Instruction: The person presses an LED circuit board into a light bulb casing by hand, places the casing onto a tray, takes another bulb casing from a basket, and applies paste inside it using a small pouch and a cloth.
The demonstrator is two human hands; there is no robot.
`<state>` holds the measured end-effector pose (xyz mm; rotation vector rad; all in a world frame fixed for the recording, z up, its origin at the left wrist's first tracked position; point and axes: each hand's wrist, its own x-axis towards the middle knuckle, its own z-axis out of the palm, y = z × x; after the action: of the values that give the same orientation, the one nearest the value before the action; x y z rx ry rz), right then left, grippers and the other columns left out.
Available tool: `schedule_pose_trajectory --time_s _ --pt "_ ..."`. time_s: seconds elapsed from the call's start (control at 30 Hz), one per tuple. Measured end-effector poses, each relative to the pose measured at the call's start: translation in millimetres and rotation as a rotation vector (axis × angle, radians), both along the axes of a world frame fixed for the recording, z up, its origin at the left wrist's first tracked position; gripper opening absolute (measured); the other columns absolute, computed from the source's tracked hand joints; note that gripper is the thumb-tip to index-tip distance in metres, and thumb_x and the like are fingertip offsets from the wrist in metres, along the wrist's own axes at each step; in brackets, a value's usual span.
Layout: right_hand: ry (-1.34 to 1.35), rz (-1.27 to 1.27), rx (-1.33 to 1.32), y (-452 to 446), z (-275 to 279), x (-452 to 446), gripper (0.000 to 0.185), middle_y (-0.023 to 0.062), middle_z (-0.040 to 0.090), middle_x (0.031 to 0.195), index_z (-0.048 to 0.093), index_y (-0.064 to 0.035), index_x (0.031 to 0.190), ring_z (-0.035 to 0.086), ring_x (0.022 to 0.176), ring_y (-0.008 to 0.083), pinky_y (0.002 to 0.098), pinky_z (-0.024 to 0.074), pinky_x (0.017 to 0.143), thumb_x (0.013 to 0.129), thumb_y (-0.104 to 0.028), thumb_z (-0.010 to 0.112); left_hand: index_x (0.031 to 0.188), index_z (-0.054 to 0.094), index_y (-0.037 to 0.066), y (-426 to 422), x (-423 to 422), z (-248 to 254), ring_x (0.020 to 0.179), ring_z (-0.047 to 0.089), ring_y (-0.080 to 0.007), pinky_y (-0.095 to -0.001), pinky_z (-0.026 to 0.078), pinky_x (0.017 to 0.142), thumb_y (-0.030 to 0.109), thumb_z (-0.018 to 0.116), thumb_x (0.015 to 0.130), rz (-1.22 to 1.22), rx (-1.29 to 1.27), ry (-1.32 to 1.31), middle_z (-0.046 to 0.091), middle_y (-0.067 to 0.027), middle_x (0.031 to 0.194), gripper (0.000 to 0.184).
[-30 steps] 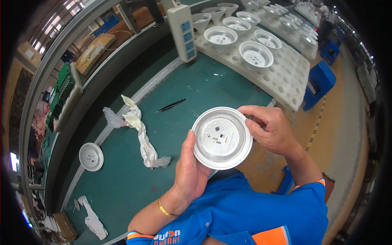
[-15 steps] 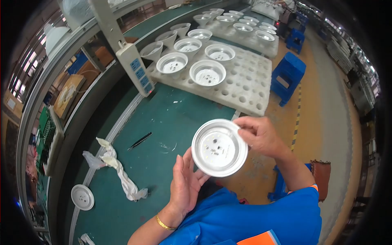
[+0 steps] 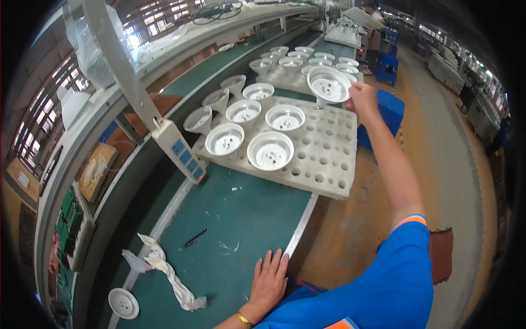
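My right hand (image 3: 361, 101) reaches far forward, its fingers closed on the rim of a white, flared LED lamp housing (image 3: 329, 85). That housing is above the far right part of a pale holed foam tray (image 3: 323, 159), its narrow base pointing down. Whether the base touches the tray I cannot tell. Several similar housings (image 3: 270, 151) stand in the tray's holes, some tilted. My left hand (image 3: 268, 279) lies flat, fingers spread, on the green work surface (image 3: 235, 203) by its right edge, holding nothing.
On the green surface lie black tweezers (image 3: 193, 239), a twisted white cloth (image 3: 172, 277) and a round white disc (image 3: 124, 303). A power strip (image 3: 178, 149) hangs at the left. Blue stools (image 3: 383, 112) stand right of the line. Farther off is another person (image 3: 374, 38).
My right hand has carried the lamp housing forward from in front of me to over the tray. My left hand has left the housing and come down on the work surface. The view has tilted up.
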<state>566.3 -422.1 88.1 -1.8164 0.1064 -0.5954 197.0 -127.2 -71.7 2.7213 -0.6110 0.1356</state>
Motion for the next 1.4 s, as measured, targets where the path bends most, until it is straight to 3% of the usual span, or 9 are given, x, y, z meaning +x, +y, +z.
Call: schedule_pose_trajectory --time_s 0.33,0.4,0.43,0.57,0.7,0.77,0.9,1.03,1.4 --pt "0.196 -0.093 -0.031 60.7 -61.1 134.5 0.018 0.0112 0.068 0.062 0.069 0.0012 0.086 0.067 0.05 0.0172 0.029 0.0537 0.049 0.081 -0.011 0.057 0.144 0.034 0.008 -1.6 1.6 -13.7 0.137 0.034 -0.0372 -0.0584 0.026 0.108 0.011 0.062 0.086 0.036 -0.027 0.116 0.038 -0.0166 0.146 0.065" --pt "0.218 -0.081 -0.035 67.0 -65.6 140.9 0.017 0.0117 0.069 0.062 0.068 0.001 0.084 0.067 0.05 0.0177 0.0294 0.0541 0.051 0.081 -0.011 0.056 0.14 0.041 0.002 -4.5 1.3 -15.6 0.132 0.042 -0.0334 -0.0518 0.032 0.108 0.01 0.058 0.089 0.052 0.007 -0.077 0.044 -0.0169 0.143 0.054" --pt "0.239 -0.063 -0.049 68.8 -67.1 144.0 0.017 0.0123 0.069 0.063 0.068 0.0008 0.082 0.067 0.05 0.0182 0.0298 0.0544 0.053 0.08 -0.01 0.056 0.146 0.033 0.007 -1.4 -1.8 -29.7 0.142 0.024 -0.0352 -0.0555 0.016 0.113 0.018 0.055 0.089 0.044 -0.043 0.013 0.03 -0.0144 0.153 0.062" --pt "0.233 -0.061 -0.166 70.8 -65.6 145.5 0.015 0.0124 0.067 0.058 0.067 -0.0016 0.067 0.067 0.051 0.0195 0.0309 0.055 0.063 0.074 -0.008 0.056 0.146 0.034 0.007 -1.6 -0.8 -28.8 0.141 0.029 -0.0347 -0.0552 0.021 0.112 0.022 0.053 0.092 0.043 -0.005 0.035 0.033 -0.015 0.151 0.059" --pt "0.24 -0.039 -0.096 65.3 -73.4 162.8 0.015 0.013 0.068 0.063 0.069 0.0018 0.081 0.067 0.05 0.0187 0.0302 0.0557 0.052 0.079 -0.007 0.057 0.146 0.034 0.006 -2.3 -1.7 -31.9 0.14 0.029 -0.0352 -0.056 0.02 0.112 0.031 0.05 0.093 0.051 0.038 0.024 0.032 -0.0155 0.152 0.061" --pt "0.257 -0.053 -0.166 64.9 -77.6 171.1 0.014 0.0152 0.068 0.064 0.071 -0.0003 0.068 0.071 0.069 0.0279 0.0364 0.0557 0.07 0.069 -0.011 0.062 0.146 0.033 0.006 -2.7 -2.3 -33.6 0.14 0.029 -0.0353 -0.0563 0.02 0.112 0.034 0.049 0.093 0.052 0.047 0.028 0.032 -0.0156 0.152 0.062" --pt "0.247 -0.084 -0.162 71.3 -76.9 176.8 0.015 0.0229 0.07 0.084 0.072 0.0017 0.072 0.07 0.087 0.0335 0.0396 0.0556 0.078 0.068 -0.011 0.065 0.147 0.033 0.007 -0.8 -2.9 -41.7 0.141 0.026 -0.0365 -0.0563 0.018 0.112 0.038 0.047 0.093 0.041 0.113 -0.024 0.029 -0.0159 0.153 0.064" --pt "0.298 -0.086 -0.15 69.5 -75.1 174.8 0.022 0.0239 0.07 0.092 0.07 0.0042 0.089 0.069 0.092 0.0347 0.0388 0.0557 0.08 0.071 -0.007 0.064 0.147 0.032 0.006 2.0 -2.9 -46.8 0.141 0.025 -0.0371 -0.0567 0.018 0.112 0.038 0.047 0.092 0.04 0.162 -0.049 0.028 -0.0165 0.153 0.065" --pt "0.316 0.083 -0.155 62.4 -103.0 165.4 0.016 0.0208 0.07 0.079 0.069 0.0044 0.082 0.07 0.083 0.0339 0.038 0.0555 0.079 0.07 -0.007 0.066 0.146 0.034 0.007 1.8 -3.0 -42.1 0.141 0.027 -0.0358 -0.0557 0.019 0.112 0.036 0.048 0.093 0.046 0.153 -0.025 0.031 -0.0161 0.152 0.063"
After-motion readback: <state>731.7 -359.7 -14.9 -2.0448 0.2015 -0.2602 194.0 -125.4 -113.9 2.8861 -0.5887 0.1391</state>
